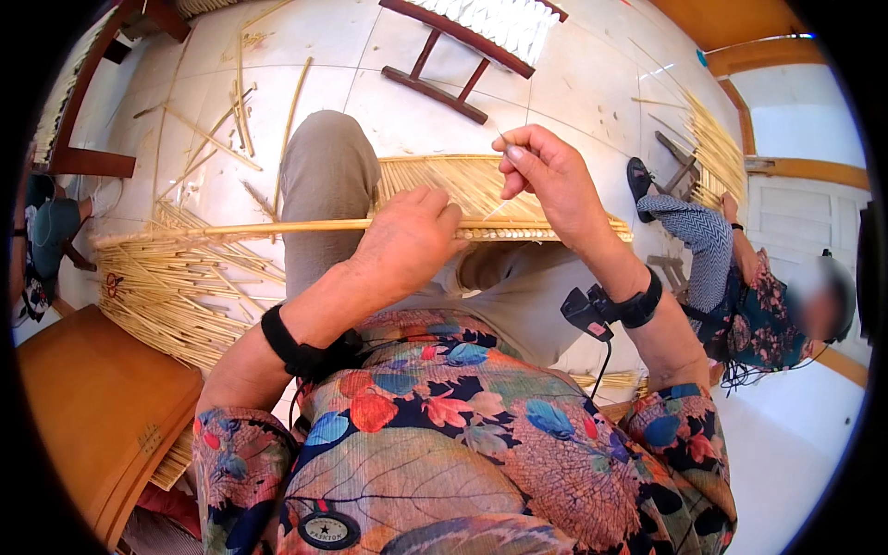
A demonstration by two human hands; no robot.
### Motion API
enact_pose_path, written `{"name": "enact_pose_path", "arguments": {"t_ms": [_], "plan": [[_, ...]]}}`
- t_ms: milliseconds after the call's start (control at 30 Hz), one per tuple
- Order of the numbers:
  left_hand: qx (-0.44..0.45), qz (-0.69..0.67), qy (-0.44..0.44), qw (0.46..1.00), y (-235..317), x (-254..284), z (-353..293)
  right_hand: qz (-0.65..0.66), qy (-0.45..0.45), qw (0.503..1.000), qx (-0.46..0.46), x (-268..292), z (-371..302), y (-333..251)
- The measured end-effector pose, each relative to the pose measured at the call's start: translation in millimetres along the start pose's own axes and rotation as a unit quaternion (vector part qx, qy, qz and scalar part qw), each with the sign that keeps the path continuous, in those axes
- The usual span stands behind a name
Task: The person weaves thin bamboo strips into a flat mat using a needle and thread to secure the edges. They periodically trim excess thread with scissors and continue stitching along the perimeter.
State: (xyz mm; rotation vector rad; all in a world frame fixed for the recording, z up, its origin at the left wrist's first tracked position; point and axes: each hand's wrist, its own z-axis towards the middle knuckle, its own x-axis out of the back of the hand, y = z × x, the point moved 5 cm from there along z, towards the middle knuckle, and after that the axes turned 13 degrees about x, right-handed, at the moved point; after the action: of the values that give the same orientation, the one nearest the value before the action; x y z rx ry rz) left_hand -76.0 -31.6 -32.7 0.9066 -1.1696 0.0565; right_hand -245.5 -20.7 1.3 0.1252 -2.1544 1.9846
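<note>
Wears floral shirt [481, 430] w/ oval badge [329, 531], blk wrist straps [285, 342], grey-brn trousers [324, 171].

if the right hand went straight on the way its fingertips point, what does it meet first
In the picture, the right hand points up and left toward the lower bar of the dark wooden stool, likely met first; depth is unclear, so it might pass above it.

Clock centred on right hand [552, 180]: passage open toward 1, above floor tiles [592, 88]. Obstacles: stool [490, 28] at 11, left knee [324, 153] at 9, left hand [409, 236] at 8, co-worker's shoe [638, 178] at 3.
</note>
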Motion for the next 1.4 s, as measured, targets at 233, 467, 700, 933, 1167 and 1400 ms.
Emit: {"name": "enact_pose_path", "arguments": {"t_ms": [233, 467, 700, 933, 1167, 1400], "plan": [[0.011, -0.037, -0.046, 0.998, -4.0, 2.3, -1.3, -0.279, 0.001, 0.955, 0.102, 12.2, -48.0, -4.2], [0.033, -0.047, -0.065, 0.996, 2.4, -2.9, 1.1, -0.368, 0.036, 0.926, 0.077, -1.0, -79.1, -6.0], [0.059, -0.120, -0.038, 0.990, -0.7, -2.0, 3.6, -0.357, 0.007, 0.934, 0.029, -4.7, -83.6, -2.1], [0.031, -0.094, -0.028, 0.995, 3.4, 2.2, -3.3, -0.273, 0.040, 0.961, -0.003, -5.2, -88.7, 11.3], [-0.046, -0.035, -0.024, 0.998, 5.0, -2.7, -10.9, -0.166, 0.068, 0.983, -0.043, 2.1, -97.6, 23.9], [-0.088, -0.011, 0.003, 0.996, 5.5, -1.0, -13.8, -0.250, 0.026, 0.968, 0.002, -4.1, -95.7, 13.4]]}}
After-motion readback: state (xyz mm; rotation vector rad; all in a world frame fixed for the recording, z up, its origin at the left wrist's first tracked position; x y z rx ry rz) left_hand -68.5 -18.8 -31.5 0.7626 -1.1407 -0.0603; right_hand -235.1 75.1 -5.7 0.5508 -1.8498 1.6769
